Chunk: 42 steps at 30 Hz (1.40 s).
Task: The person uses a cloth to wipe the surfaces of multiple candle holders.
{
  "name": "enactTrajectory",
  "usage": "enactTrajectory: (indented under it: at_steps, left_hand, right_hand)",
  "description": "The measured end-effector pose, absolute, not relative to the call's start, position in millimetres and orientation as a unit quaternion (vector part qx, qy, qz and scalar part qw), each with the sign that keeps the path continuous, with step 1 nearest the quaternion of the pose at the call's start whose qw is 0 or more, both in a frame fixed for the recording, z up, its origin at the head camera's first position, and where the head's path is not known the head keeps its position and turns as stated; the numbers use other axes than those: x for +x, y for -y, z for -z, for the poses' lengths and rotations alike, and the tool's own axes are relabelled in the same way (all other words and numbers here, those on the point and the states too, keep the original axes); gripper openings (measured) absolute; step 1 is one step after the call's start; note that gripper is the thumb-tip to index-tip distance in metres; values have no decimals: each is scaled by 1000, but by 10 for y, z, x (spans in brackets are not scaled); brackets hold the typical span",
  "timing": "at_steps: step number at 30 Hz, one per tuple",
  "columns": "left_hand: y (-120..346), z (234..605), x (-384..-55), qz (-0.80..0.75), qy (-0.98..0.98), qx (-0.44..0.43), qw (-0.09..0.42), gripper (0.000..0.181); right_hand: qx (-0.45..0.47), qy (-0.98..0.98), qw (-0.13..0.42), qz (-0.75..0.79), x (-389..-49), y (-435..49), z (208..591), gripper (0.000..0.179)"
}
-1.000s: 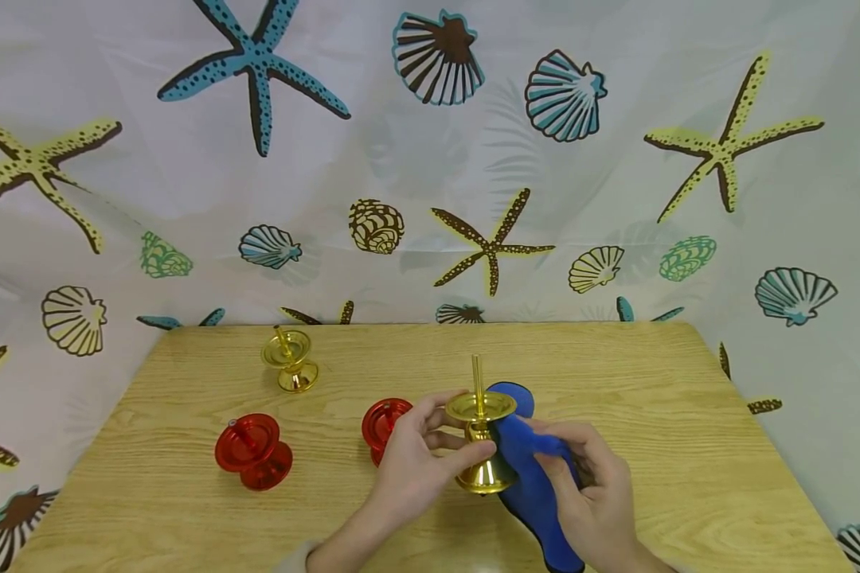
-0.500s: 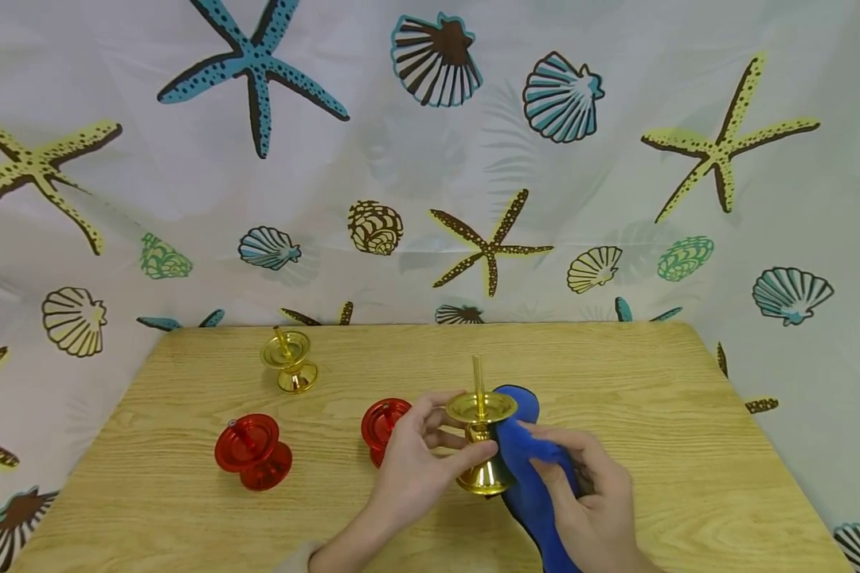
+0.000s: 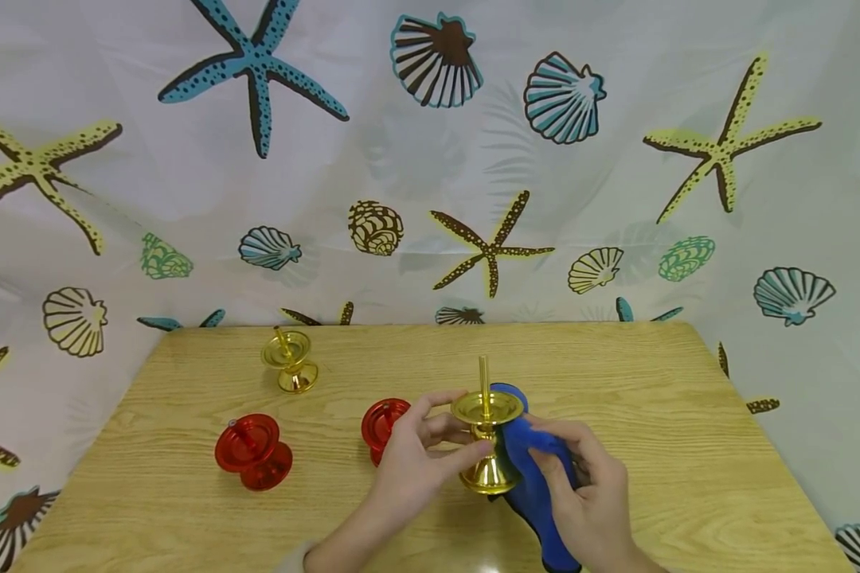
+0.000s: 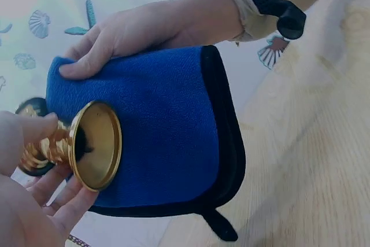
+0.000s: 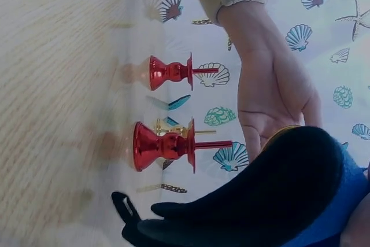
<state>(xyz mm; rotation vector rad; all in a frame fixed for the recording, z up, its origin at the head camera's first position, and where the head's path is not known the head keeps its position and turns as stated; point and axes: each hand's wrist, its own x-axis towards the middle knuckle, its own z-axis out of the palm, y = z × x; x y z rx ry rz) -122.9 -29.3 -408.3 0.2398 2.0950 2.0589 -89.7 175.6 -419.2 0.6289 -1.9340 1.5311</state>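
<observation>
My left hand (image 3: 412, 458) grips a shiny gold candle holder (image 3: 487, 476) by its narrow waist, upright in the head view with its spike up. My right hand (image 3: 595, 485) pinches a folded blue cloth (image 3: 545, 517) with black edging and brings it against the holder's right side. In the left wrist view, the cloth (image 4: 167, 125) spreads behind the holder's round base (image 4: 99, 148), thumb on top at its upper corner. A small black loop (image 4: 219, 224) hangs from its edge. From the right wrist, the cloth's dark edge (image 5: 260, 201) hides most of the holder.
Two red candle holders stand on the wooden table (image 3: 688, 446): one at left (image 3: 265, 465), one (image 3: 381, 428) partly behind my left hand. Another gold holder (image 3: 297, 376) stands at the back left. A curtain (image 3: 330, 175) printed with shells and starfish surrounds the table.
The held gold candle holder has shifted slightly to the right within the left hand's grip. The cloth and right hand have moved only a little. The other holders stay put.
</observation>
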Motion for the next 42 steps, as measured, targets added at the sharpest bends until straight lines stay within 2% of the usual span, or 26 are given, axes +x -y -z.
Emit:
enactTrajectory:
  at_steps: [2, 7, 19, 29, 42]
  left_hand:
    - [311, 4070, -1244, -705, -695, 85, 112, 69]
    - [316, 4063, -1251, -710, -684, 110, 126, 68]
    - [289, 4052, -1216, -693, -705, 105, 107, 65]
    - [277, 4019, -1202, -688, -716, 77, 88, 62]
    - [282, 4025, -1185, -691, -713, 87, 80, 62]
  right_hand:
    - [240, 719, 288, -585, -886, -1754, 4166, 33]
    - [240, 725, 297, -573, -906, -1743, 4156, 40]
    - [249, 724, 298, -570, -944, -1770, 4224, 40]
    - [298, 671, 281, -618, -864, -1780, 4126, 27]
    - [323, 657, 281, -621, -707, -1757, 4095, 31]
